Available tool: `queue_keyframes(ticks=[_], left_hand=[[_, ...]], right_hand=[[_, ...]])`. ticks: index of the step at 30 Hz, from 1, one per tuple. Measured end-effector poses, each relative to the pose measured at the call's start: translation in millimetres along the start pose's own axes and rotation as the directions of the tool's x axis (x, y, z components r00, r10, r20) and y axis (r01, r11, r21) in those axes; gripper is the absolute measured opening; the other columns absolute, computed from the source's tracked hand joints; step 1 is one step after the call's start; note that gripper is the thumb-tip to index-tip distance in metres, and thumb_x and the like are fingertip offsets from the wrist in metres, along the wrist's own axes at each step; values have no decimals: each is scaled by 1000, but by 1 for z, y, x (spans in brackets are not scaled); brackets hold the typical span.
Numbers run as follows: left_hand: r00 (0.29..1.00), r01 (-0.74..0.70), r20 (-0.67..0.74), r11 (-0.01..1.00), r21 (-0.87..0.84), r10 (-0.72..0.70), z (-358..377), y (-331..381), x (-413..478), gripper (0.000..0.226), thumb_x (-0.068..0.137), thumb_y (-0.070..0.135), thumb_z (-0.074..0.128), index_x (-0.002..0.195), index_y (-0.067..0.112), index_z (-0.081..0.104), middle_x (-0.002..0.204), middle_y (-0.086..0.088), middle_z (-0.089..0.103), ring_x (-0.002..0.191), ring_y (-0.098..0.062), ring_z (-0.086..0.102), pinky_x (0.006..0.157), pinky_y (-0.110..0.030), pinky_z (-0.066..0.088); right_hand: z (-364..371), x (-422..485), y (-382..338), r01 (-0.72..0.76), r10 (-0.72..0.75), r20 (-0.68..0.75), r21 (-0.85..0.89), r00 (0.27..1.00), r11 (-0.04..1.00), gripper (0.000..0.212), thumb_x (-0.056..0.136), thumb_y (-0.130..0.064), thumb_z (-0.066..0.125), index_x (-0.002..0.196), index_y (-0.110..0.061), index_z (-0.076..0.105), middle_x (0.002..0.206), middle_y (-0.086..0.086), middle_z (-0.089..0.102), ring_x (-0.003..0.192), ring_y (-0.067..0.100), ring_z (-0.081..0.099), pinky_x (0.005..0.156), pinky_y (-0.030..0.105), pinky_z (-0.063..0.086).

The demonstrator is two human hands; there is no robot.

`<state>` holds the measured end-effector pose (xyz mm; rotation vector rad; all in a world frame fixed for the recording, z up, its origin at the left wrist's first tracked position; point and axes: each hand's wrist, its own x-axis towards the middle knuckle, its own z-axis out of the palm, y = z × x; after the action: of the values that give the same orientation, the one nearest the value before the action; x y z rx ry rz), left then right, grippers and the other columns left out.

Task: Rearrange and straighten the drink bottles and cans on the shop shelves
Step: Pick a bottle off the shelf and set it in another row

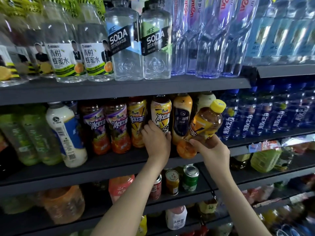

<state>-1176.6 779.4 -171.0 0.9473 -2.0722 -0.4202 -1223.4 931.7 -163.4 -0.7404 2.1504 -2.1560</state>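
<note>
On the middle shelf [105, 165] stands a row of iced tea bottles. My left hand [156, 139] grips the lower part of a yellow-label iced tea bottle [161, 110] that stands upright in the row. My right hand [208, 145] holds a second iced tea bottle with a yellow cap [207, 121], tilted to the right, in front of the shelf and off its surface. An orange bottle with a dark label [181, 120] stands between the two. Purple-label tea bottles [106, 126] stand to the left.
A white bottle with a blue label [67, 133] leans at the left of the middle shelf. Blue bottles [265, 114] fill the right. Clear soda bottles [139, 41] stand on the shelf above. Three cans [177, 182] sit on the shelf below my arms.
</note>
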Motion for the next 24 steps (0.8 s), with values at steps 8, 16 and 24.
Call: queue_keyframes(ticks=[8,16,24], left_hand=[[993,-111,-63,938,-328,96,-14,-27,-21,57,75,28,79,117,-1,52,106,-8,55,103,-22,53,85,-24,42],[962,-271,-58,916,-296,267,-43,-54,-37,38,82,35,70,110,11,61,106,8,56,104,-8,52,88,-15,38],[984,-168,10,939,-299,180,-50,-49,-36,47,79,40,71,112,9,60,109,-5,63,103,-9,53,81,-2,33]], right_hand=[[-5,4,7,9,-11,45,40,999,999,22,76,-20,80,97,-20,71,84,-11,73,77,-6,65,65,5,46],[2,-2,7,35,-41,100,54,994,998,22,76,-19,80,95,-26,72,83,-16,73,80,-6,65,69,8,48],[17,-3,1,50,-56,132,48,990,998,32,74,-15,81,103,-23,71,83,-16,73,81,-5,66,70,9,50]])
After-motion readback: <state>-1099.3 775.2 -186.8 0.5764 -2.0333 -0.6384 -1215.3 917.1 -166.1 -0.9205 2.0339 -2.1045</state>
